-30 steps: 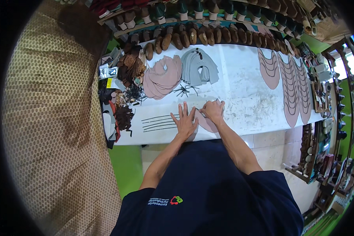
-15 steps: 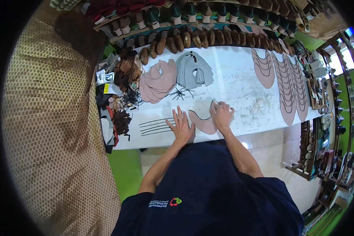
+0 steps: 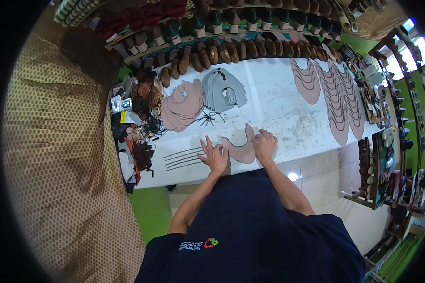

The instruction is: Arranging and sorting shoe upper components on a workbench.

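Note:
A pink U-shaped shoe-upper piece (image 3: 242, 153) lies near the table's front edge, with a dark strip along its inner curve. At its left end, my left hand (image 3: 215, 158) pinches the edge between thumb and forefinger, the other fingers fanned out. My right hand (image 3: 265, 147) grips the right edge with bent fingers; its fingertips are partly hidden. Several thin dark strips (image 3: 182, 159) lie side by side just left of my left hand.
A pink pile of cut pieces (image 3: 182, 106) and a grey pile (image 3: 223, 89) lie farther back on the white table (image 3: 274, 94). Overlapping pink pieces (image 3: 337, 134) fill the right side. Scraps (image 3: 143, 155) clutter the left end. Shoe forms (image 3: 236, 49) line the back.
My left hand has gone from lying spread on the table to pinching the piece's left end. My right hand has moved down from the tip along the right edge. The view has shifted slightly.

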`<state>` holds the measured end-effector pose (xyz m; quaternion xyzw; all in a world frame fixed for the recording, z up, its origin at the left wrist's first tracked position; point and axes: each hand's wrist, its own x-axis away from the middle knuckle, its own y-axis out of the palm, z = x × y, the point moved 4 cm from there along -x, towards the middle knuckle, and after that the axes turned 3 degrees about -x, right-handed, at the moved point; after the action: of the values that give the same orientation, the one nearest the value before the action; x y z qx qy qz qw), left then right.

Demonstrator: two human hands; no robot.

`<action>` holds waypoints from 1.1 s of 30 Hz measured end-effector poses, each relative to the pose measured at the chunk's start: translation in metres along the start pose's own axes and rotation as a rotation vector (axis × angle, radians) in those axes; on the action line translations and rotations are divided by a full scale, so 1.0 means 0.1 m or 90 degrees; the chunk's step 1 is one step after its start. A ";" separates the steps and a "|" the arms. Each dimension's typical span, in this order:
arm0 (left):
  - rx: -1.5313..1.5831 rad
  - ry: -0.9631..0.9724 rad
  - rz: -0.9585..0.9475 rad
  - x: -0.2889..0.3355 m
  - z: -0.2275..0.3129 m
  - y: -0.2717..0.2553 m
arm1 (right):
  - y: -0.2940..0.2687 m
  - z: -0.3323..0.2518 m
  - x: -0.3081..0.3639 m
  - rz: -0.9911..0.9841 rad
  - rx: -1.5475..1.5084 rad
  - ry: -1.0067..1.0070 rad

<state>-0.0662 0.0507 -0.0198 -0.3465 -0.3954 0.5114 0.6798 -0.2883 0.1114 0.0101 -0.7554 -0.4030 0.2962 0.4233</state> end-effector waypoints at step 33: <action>0.125 0.085 -0.086 -0.43 2.31 1.04 | -1.24 2.40 -0.71 0.039 -0.076 0.156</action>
<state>-0.3228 0.0486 -0.0154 -0.2840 -0.3199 0.4764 0.7681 -0.5572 0.1862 0.0146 -0.8218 -0.3418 0.1902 0.4142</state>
